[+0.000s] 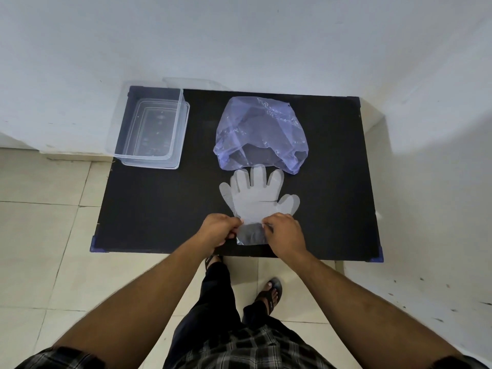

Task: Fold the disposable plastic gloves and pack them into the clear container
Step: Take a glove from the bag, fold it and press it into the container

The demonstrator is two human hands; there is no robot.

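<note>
A clear plastic glove (257, 199) lies flat on the black table (159, 209), fingers spread and pointing away from me. My left hand (218, 230) pinches the left side of its cuff. My right hand (286, 233) pinches the right side of the cuff. The cuff end lies between both hands near the table's front edge. The clear container (153, 129) stands with no lid at the table's back left corner, and nothing shows inside it.
A crumpled bluish plastic bag (261, 131) lies behind the glove, its mouth touching the glove's fingertips. A white wall runs behind the table. Tiled floor surrounds it, and my legs and sandalled feet stand at the front edge.
</note>
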